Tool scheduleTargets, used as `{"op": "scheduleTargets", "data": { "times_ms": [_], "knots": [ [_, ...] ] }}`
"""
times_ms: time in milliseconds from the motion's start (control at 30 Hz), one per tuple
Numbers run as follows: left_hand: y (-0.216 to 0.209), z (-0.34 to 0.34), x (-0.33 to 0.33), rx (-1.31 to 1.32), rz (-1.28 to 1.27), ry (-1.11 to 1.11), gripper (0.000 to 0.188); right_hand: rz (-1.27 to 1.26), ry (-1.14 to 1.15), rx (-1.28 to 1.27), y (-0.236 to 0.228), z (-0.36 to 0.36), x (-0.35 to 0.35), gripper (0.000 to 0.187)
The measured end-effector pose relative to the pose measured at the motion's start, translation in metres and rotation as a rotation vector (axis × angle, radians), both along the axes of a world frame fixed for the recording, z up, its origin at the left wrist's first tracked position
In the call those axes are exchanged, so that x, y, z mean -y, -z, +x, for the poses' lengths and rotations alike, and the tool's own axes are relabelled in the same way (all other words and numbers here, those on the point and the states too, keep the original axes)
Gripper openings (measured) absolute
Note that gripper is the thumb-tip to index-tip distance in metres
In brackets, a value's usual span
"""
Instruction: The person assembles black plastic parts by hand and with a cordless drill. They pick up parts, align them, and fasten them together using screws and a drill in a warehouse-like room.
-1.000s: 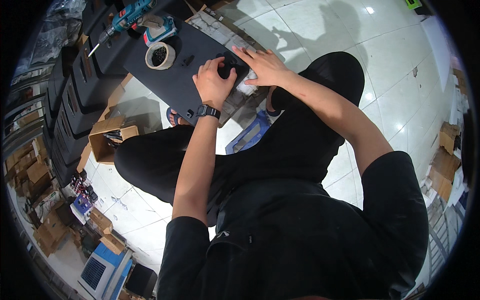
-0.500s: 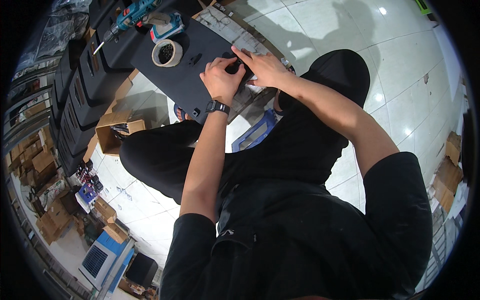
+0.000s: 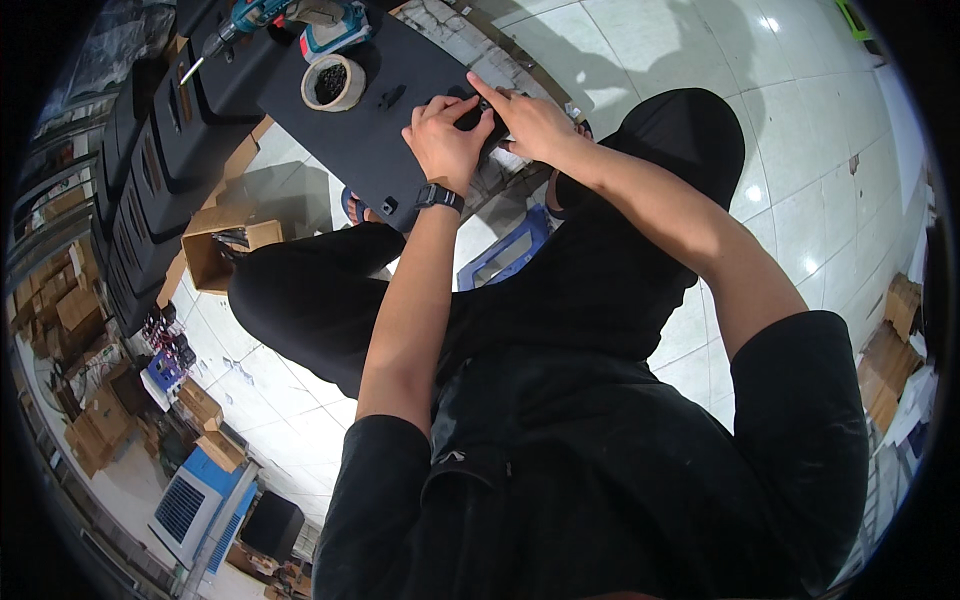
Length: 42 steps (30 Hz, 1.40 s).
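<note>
A flat black panel (image 3: 365, 150) lies in front of me, with both my hands at its right end. My left hand (image 3: 445, 145), a black watch on its wrist, has thumb and index finger curled in a pinch at a small black part (image 3: 484, 105) near the panel's edge. My right hand (image 3: 535, 125) is beside it, index finger stretched out over the edge and thumb apart below. The fingers mostly hide that part. Another small black piece (image 3: 392, 96) lies mid-panel, and a small black block (image 3: 389, 204) sits at the near corner.
A round pale tub (image 3: 335, 83) of small dark pieces stands on the panel. Beyond it is a teal cordless drill (image 3: 250, 22). Black moulded cases (image 3: 165, 150) line the left. A cardboard box (image 3: 210, 255) sits by my left knee, a blue plastic stool (image 3: 505, 250) between my legs.
The view has shifted slightly. My right index finger has lifted or straightened a little over the panel's edge; my left hand keeps its pinch at the same spot.
</note>
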<state>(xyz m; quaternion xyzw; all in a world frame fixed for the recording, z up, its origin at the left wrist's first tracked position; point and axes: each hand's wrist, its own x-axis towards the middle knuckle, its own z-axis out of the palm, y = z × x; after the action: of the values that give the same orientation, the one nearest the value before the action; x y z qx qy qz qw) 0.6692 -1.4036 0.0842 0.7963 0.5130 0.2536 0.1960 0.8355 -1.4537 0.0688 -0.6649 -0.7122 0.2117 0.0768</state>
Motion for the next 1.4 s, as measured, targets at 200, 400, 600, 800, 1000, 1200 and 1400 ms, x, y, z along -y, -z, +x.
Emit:
{"op": "scheduleTargets", "data": {
  "times_ms": [200,400,600,800,1000,1200,1400],
  "knots": [
    [-0.002,0.0,0.0,-0.002,-0.02,0.0,0.031,-0.003,-0.032,-0.009,0.001,0.003,-0.003,0.135],
    [-0.009,-0.002,0.001,-0.021,-0.004,0.005,0.033,0.05,-0.049,-0.1,-0.012,0.016,0.0,0.138],
    [-0.011,-0.008,0.0,-0.022,-0.015,0.024,0.04,-0.129,0.124,-0.315,-0.017,0.035,-0.012,0.137],
    [-0.038,-0.044,0.001,0.063,-0.003,0.046,0.049,0.0,0.359,-0.529,-0.004,0.061,-0.045,0.12],
    [-0.065,-0.122,-0.101,0.246,0.109,-0.239,0.02,0.375,0.232,-0.669,-0.029,0.028,-0.124,0.085],
    [-0.066,-0.131,-0.196,-0.247,0.037,0.126,0.015,0.56,0.024,-0.478,-0.043,-0.039,-0.259,0.081],
    [-0.043,-0.113,-0.198,-0.39,0.143,0.094,0.011,-0.008,-0.094,-0.983,-0.065,-0.062,-0.311,0.067]
  ]
}}
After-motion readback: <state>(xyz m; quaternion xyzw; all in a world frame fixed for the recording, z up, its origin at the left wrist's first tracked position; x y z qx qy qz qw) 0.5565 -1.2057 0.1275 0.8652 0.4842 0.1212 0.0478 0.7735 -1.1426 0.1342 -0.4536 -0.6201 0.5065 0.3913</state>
